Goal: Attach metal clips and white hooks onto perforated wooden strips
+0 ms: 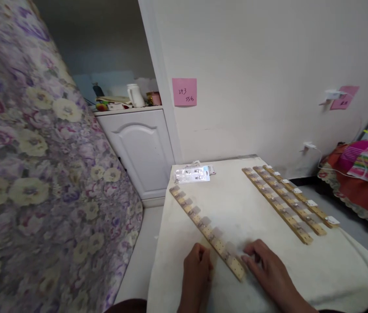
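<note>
A narrow wooden strip (215,243) with small holes lies diagonally on the table, carrying a row of greyish see-through tabs with small metal pieces. My left hand (198,271) rests beside its near end on the left, fingers curled closed; whatever they may hold is hidden. On the other side, my right hand (270,267) has its thumb and index fingertips close together by the strip's last tab (231,250). Blur hides whether anything is between them.
Three more wooden strips (278,204) lie side by side on the right of the white-covered table (229,195); the outermost bears white tabs. Clear blister packs (192,174) lie at the back left. A wall stands behind, a flowered curtain (40,174) on the left, a bed (363,174) on the right.
</note>
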Motion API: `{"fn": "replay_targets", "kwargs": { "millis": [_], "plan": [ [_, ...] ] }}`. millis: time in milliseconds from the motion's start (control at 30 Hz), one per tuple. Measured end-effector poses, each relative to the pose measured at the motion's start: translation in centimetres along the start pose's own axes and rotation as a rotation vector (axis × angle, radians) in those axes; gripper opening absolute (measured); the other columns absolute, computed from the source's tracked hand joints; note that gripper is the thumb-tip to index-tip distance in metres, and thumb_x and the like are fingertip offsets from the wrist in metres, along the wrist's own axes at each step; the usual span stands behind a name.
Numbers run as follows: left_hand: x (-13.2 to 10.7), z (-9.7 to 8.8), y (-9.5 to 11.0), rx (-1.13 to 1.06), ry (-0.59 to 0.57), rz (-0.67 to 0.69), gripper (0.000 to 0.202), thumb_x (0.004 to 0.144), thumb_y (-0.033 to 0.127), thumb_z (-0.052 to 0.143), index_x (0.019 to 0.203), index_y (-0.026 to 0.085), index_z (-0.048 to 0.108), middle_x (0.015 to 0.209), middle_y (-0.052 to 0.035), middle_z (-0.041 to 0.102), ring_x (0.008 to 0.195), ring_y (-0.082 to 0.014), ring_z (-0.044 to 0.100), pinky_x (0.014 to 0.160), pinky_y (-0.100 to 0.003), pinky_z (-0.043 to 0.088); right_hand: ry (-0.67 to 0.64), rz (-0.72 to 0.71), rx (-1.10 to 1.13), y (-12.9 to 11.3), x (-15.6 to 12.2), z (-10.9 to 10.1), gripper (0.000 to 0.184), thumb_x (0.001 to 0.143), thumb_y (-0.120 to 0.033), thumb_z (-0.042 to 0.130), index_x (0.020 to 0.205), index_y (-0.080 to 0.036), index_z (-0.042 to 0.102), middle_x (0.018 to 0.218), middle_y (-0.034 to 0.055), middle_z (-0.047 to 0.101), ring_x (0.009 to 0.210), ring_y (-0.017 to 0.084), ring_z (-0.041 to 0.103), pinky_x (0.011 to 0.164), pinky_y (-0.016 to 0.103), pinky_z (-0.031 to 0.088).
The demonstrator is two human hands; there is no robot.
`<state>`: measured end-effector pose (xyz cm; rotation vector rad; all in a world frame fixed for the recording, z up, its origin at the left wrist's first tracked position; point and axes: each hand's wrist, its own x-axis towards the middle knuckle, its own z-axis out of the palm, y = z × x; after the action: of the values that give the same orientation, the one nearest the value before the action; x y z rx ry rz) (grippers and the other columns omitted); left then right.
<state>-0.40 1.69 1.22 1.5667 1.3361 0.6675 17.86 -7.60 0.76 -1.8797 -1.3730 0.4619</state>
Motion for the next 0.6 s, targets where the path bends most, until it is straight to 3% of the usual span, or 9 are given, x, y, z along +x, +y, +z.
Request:
{"fn": "replay_targets", "kwargs": {
  "millis": [133,333,467,600],
  "plan": [
    [0.3,-0.4,-0.4,0.065,0.033,0.047,0.019,0.083,0.031,0.042,0.065,0.022,0.043,0.054,0.0048,0.054,0.048,-0.0116,0.05,0.048,-0.021,0.034,-0.013,-0.152,-0.062,-2.6,4.5,0.2,0.014,0.082,-0.025,0.047,0.074,-0.022,0.058,0.081,0.0026,0.059,0.078,0.018,0.056,0.07,0.028,0.043],
    [0.6,-1.1,-1.3,0.229,0.069,0.107,0.017,0.084,0.029,0.041,0.069,0.023,0.045,0.061,0.0015,0.059,0.06,-0.0153,0.055,0.055,-0.023,0.033,-0.076,-0.195,-0.34,-7.5,10.8,3.4,0.02,0.083,-0.019,0.044,0.078,-0.02,0.064,0.086,0.0039,0.061,0.086,0.016,0.055,0.077,0.025,0.04],
    [0.6,-1.7,-1.2,0.234,0.061,0.099,0.016,0.085,0.028,0.04,0.07,0.023,0.046,0.063,0.0006,0.06,0.061,-0.0164,0.056,0.056,-0.024,0.032,-0.118,-0.165,-0.435,-9.0,13.1,6.0,0.021,0.079,-0.034,0.054,0.079,-0.019,0.068,0.091,0.0085,0.063,0.09,0.022,0.055,0.079,0.031,0.04],
    [0.7,-2.0,-1.1,0.218,0.049,0.068,0.015,0.085,0.028,0.041,0.071,0.024,0.047,0.063,0.0009,0.06,0.059,-0.0165,0.056,0.056,-0.024,0.033,-0.128,-0.112,-0.53,-9.6,13.9,8.2,0.047,0.068,-0.055,0.062,0.087,-0.013,0.071,0.1,0.016,0.061,0.098,0.032,0.052,0.084,0.042,0.037]
  ]
}}
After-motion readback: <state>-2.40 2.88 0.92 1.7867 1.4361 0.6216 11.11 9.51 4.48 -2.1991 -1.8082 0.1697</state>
